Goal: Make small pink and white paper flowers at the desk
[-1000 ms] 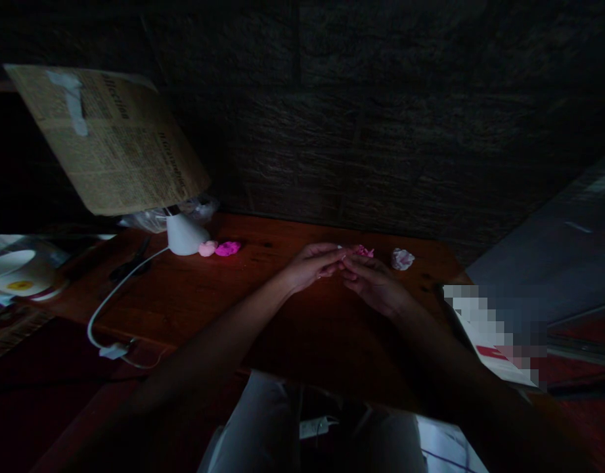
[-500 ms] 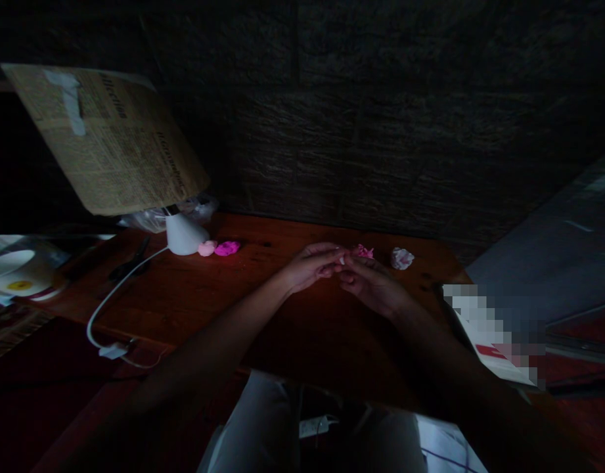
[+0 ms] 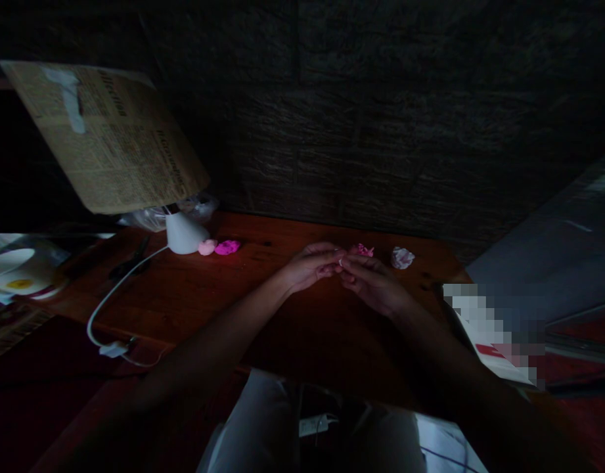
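Above the wooden table [image 3: 198, 295] my left hand [image 3: 313, 266] and my right hand [image 3: 374, 282] meet, fingertip to fingertip. Between them they pinch a small whitish piece [image 3: 340, 261], too small and dim to name. Just behind my right hand lies a pink crumpled piece [image 3: 365, 249], partly covered by the fingers. To its right rests a whitish-pink crumpled ball [image 3: 403, 257]. A pale pink lump [image 3: 207, 247] and a bright magenta lump [image 3: 228, 247] sit side by side at the lamp's foot, left of my hands.
A lamp [image 3: 186, 233] with a newsprint shade [image 3: 129, 144] stands at the left, its white cord hanging over the table's front edge. Dark scissors [image 3: 129, 263] and a white cup [image 3: 16, 269] are farther left. A partly blurred white box [image 3: 489, 341] lies at the right edge.
My fingertips have shifted slightly around the small whitish piece, and less of it shows. Everything on the table stays in place.
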The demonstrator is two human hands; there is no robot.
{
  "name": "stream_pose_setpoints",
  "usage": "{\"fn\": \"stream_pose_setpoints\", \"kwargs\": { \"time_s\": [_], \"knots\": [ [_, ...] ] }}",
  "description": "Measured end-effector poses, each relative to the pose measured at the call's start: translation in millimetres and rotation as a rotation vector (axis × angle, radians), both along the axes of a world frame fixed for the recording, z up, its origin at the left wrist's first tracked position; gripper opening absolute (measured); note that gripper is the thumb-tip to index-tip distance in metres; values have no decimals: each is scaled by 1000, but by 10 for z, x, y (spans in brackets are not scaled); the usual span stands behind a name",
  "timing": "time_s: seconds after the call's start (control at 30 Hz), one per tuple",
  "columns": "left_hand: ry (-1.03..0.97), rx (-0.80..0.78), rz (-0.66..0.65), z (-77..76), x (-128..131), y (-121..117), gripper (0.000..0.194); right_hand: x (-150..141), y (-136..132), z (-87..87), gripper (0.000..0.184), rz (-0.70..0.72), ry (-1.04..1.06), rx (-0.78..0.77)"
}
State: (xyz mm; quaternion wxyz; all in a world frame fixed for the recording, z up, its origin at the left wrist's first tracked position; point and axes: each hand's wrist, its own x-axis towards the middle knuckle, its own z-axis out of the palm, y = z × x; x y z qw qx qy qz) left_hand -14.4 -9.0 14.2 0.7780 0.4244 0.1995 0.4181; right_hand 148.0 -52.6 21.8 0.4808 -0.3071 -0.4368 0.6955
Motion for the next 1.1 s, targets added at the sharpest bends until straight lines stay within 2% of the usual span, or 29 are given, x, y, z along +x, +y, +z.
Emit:
{"fn": "stream_pose_setpoints", "kwargs": {
  "time_s": [0.2,0.47,0.73,0.87,1.1],
  "knots": [
    [11,-7,21,-29,5,19,36,-20,-21,29,26,10,-25,17],
    [97,102,26,11,23,-1,41,4,18,-22,33,-100,-42,-3],
    [85,73,69,16,22,-4,34,-30,15,-11,33,-142,-81,54],
    [61,43,38,1,16,12,34,-24,13,-6,30,-141,-87,78],
    [55,14,22,13,3,20,34,-3,23,3,28,-121,-19,-30]
  ]
}}
